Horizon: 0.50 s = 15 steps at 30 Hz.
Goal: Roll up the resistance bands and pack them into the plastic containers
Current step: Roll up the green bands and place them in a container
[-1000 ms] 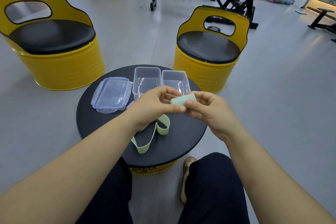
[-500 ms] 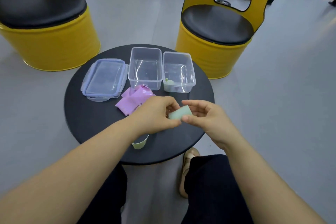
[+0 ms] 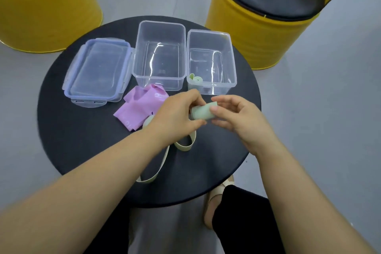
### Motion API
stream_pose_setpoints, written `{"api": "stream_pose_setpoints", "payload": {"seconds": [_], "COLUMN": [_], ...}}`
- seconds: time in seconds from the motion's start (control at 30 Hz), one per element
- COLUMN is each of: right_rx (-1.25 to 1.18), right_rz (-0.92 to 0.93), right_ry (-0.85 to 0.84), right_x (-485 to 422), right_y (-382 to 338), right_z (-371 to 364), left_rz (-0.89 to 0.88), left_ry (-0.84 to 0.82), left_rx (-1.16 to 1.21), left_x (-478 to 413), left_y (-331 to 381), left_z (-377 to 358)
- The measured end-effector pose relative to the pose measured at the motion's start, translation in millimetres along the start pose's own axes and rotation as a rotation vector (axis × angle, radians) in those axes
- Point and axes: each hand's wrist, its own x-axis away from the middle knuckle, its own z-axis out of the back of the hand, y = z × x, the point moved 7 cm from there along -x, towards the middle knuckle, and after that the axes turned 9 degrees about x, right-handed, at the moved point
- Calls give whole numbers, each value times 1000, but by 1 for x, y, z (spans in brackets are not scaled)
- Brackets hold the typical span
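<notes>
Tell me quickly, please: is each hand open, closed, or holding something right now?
Left hand: closed, pinching the left end of the green band roll.
Right hand: closed, pinching the right end of the same roll.

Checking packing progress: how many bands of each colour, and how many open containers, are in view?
Green bands: 2
Pink bands: 1
Open containers: 2
Total: 5
</notes>
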Motion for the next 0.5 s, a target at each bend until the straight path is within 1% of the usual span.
{"api": "stream_pose_setpoints", "payload": {"seconds": [0.1,0.2,0.27,0.4,0.47,0.5], "right_rx": [-35,0,10,-81,-114,-126], "right_rz": [-88,-148,-178,-198,-200,-199], "right_ry": [22,18,9,19,28,32], "right_x": [-18,-30,-35,-42,-43,-44], "right_y": [12,21,25,29,30,31], "right_z": [-2,-6,-7,-4,-2,-2], "left_rz": [-37,-111,-155,-247,-249,-219], "left_ry": [42,50,60,111,99,77], "left_rx": [-31,-107,-132,-192,-182,-137], "left_x": [-11,-18,-21,-27,-30,-31], "left_y": [-15,-25,-27,-26,-28,-30], "left_z": [-4,-10,-12,-11,-12,-12]}}
